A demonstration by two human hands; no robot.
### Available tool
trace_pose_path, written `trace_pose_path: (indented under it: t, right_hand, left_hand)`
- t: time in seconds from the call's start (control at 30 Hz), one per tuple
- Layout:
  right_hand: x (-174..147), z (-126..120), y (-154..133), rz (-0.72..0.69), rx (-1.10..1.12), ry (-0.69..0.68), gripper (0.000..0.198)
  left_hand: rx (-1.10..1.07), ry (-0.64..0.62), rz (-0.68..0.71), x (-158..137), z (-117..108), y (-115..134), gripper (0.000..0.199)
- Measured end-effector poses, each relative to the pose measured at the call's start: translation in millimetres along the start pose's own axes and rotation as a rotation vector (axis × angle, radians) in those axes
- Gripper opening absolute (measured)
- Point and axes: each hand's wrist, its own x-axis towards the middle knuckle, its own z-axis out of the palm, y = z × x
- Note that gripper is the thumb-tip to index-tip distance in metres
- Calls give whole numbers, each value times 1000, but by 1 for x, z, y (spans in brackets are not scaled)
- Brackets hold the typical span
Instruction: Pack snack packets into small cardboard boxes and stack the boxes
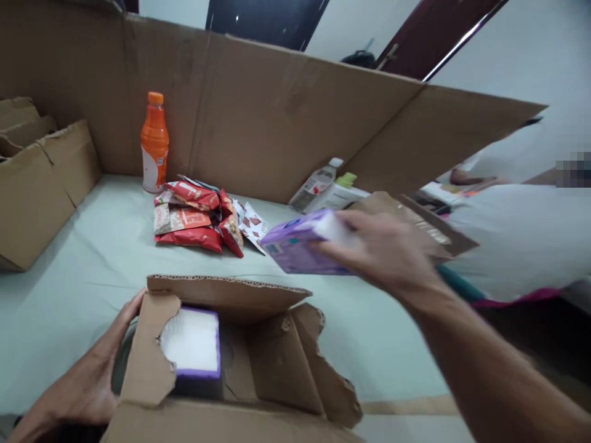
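In the lower middle is an open cardboard box (pixel 277 363), its torn flaps raised. My left hand (pixel 92 369) grips its left side, with some fingers hidden behind the flap. Inside, at the left end, stands a purple-edged pack (pixel 194 341) with a white top, partly covered by the flap. My right hand (pixel 378 246) is closed around a similar purple pack (pixel 300 246) with a white end, held in the air beyond and to the right of the box. Hand and pack are slightly blurred, and the pack's contents cannot be made out.
Red snack packets (pixel 198 215) lie in a pile beyond the box, near an upright orange drink bottle (pixel 155 144). A clear bottle (pixel 316 184) leans against the tall cardboard wall (pixel 277 104). Another cardboard box (pixel 50 184) stands left. Someone's arm (pixel 475 178) shows at the right.
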Motion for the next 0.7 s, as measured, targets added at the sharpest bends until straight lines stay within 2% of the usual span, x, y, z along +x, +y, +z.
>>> trace_pose_path:
  t: [0.1, 0.17, 0.23, 0.3, 0.33, 0.37, 0.4, 0.47, 0.5, 0.6, 0.63, 0.7]
  right_hand:
    - [9, 41, -36, -89, -17, -159, 29]
    - [5, 46, -48, -142, 42, -103, 29]
    - [-6, 30, -55, -144, 159, 80, 29]
    - [-24, 0, -66, -161, 358, 264, 22]
    - [-33, -16, -75, -211, 474, 300, 16]
    - [-43, -30, -87, -311, 584, 263, 13]
    - [-51, -42, -100, -437, 669, 167, 16]
    - [-60, -52, -129, -631, 688, -95, 16]
    - [-61, -51, -142, -676, 640, -224, 17]
    - [-56, -30, -175, -675, 436, -521, 58]
    - [-53, -23, -184, -665, 390, -581, 62]
    - [-51, -13, -197, -648, 350, -619, 52]
  left_hand:
    - [8, 3, -34, 0, 1, 5, 135]
    - [14, -6, -33, 0, 1, 9, 135]
    - [12, -22, -20, 0, 1, 11, 137]
    - [12, -26, -15, 0, 1, 10, 139]
    - [13, -22, -16, -1, 0, 8, 140]
    - [17, -19, -19, -1, 0, 7, 141]
    - [26, -15, -19, -2, 0, 5, 140]
    - [57, -8, -6, -2, 0, 1, 135]
    - [77, -6, 6, -2, -1, 0, 133]
    - [118, -1, 45, 0, 0, 0, 133]
    - [121, -2, 52, 1, 0, 2, 135]
    - [116, 6, 61, 4, 1, 6, 135]
